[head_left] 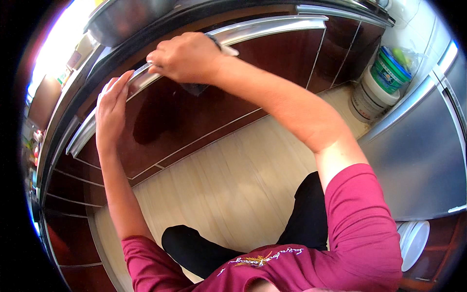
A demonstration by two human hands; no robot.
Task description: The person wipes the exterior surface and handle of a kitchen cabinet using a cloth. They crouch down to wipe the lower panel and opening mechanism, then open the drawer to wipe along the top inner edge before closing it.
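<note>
My right hand (187, 57) is closed against the silver metal edge strip (272, 28) of a dark red cabinet drawer front (214, 104). A thing with a pale, blunt end (229, 50) and a dark part sticks out behind my wrist. More dark material shows under the hand; its kind is hidden by my fingers. To the left, my left hand (113, 100) lies along the same metal strip with its fingers stretched out, the tips touching the strip. Its thumb is hidden.
A steel basin (124, 19) stands on the dark counter above. Stacked buckets (374, 92) sit in the far right corner, beside a grey metal appliance door (418, 151). A white round lid or tub (414, 243) is at the lower right. Pale floor (219, 165) lies below.
</note>
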